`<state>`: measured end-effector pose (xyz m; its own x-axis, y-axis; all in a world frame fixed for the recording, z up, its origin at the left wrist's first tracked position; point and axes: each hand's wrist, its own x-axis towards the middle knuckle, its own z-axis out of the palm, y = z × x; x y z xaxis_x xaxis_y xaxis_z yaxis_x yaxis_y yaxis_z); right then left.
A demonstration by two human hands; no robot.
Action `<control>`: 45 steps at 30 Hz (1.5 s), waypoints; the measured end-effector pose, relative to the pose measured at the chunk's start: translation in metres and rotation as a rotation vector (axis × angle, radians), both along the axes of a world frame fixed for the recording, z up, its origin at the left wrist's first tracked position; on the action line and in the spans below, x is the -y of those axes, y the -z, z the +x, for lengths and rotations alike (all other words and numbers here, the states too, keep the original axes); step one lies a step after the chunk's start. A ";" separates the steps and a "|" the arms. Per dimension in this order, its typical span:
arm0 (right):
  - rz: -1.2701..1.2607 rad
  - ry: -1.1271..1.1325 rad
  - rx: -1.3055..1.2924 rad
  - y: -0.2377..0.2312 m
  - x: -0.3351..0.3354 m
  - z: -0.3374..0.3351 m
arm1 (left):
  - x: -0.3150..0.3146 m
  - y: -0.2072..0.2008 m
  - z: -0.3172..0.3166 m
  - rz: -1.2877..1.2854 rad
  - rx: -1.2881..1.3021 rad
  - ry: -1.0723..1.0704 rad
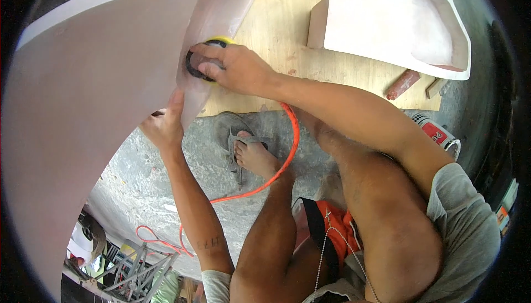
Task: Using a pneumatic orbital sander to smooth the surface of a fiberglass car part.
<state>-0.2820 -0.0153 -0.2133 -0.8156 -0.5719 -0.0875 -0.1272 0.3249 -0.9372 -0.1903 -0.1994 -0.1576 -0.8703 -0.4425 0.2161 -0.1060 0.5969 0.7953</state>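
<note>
A large curved pinkish-grey molded panel fills the left side, its narrow end reaching up to the top middle. My right hand is wrapped over a round black and yellow power sander, which lies against the panel's narrow recessed part. An orange hose runs from under my right wrist, curving down and to the left. At the panel's lower edge, my left hand grips the rim, thumb up along it. The other left fingers are partly hidden by the panel.
A wooden board lies beneath the panel. On its right stand a second pale molded part, a reddish block and a small wood piece. A can is beside the board; a metal frame stands at lower left.
</note>
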 end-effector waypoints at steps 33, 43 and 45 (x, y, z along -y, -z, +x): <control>-0.021 0.032 -0.009 0.004 -0.011 -0.009 | 0.000 0.001 -0.002 0.063 -0.114 0.054; -0.106 0.325 -0.089 0.013 -0.036 -0.037 | 0.002 0.003 0.001 -0.236 -0.042 -0.012; -0.130 0.322 -0.100 0.012 -0.038 -0.037 | 0.004 0.004 0.005 -0.193 -0.016 0.009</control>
<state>-0.3187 0.0225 -0.2250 -0.9567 -0.2851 0.0584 -0.1309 0.2421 -0.9614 -0.1857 -0.2037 -0.1620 -0.8698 -0.3836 0.3104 -0.0879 0.7394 0.6675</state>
